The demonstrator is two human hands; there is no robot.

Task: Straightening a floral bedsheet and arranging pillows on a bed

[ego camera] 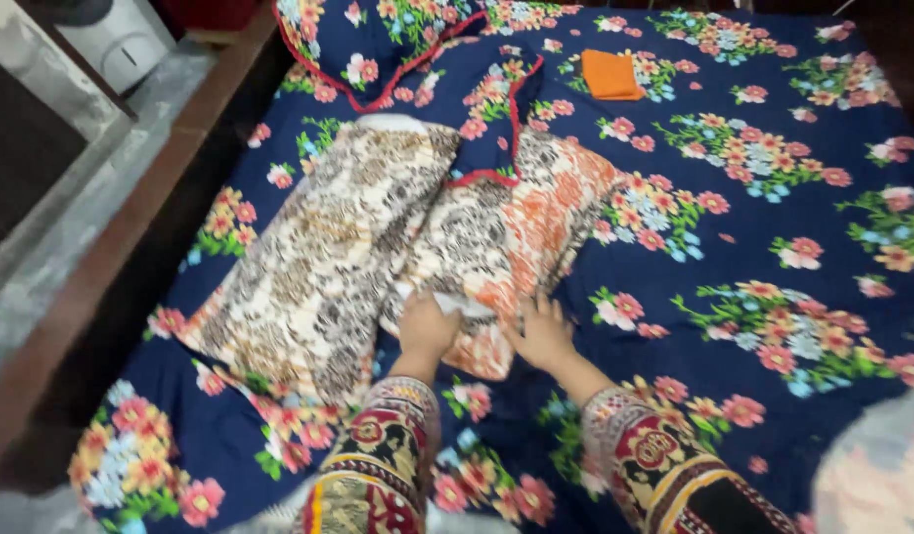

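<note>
Left hand (427, 326) fingers curled shut, pinching the white open edge of the orange-and-cream patterned pillow (511, 237) at its near end. Right hand (544, 334) fingers spread, flat, pressing on the same pillow's near end, just beside the left hand. That pillow lies on the navy floral bedsheet (734, 257), tilted. Brown-and-cream patterned pillow (318, 257) touches its left side. Navy floral pillow (491, 109) with red piping overlaps its far end; a second navy floral pillow (373, 44) lies further back. Folded orange cloth (612, 74) sits well beyond it, far right. No packages, labels or signs visible.
</note>
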